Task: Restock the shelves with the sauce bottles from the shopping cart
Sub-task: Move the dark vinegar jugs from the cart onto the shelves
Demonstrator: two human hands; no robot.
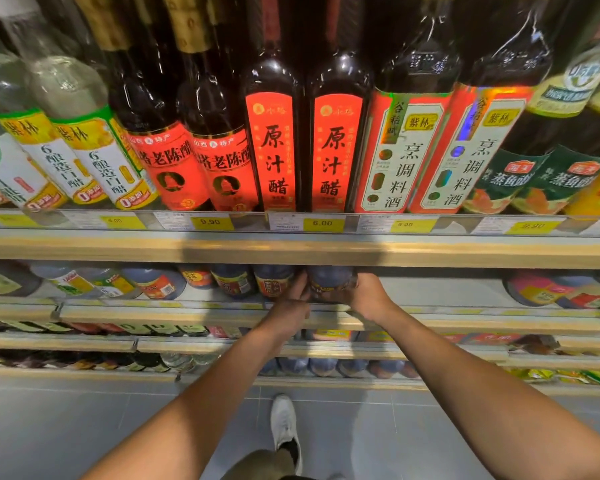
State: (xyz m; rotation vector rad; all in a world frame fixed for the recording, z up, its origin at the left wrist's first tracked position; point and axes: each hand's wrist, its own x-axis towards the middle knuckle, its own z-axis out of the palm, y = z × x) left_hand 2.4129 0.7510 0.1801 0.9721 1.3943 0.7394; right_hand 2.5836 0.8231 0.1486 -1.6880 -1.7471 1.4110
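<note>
Grey tiled floor (84,427) lies below the shelf (187,311) where left hand (291,308) and right hand (369,296) grasp 1 dark sauce bottle (329,282).

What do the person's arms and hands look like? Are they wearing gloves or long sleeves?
No gloves and no long sleeves. The left hand and right hand are bare, and no sleeve shows anywhere up the arms as far as the picture reaches. I see no watch, bracelet or ring. Lower down there is a white shoe and an olive trouser leg.
</note>
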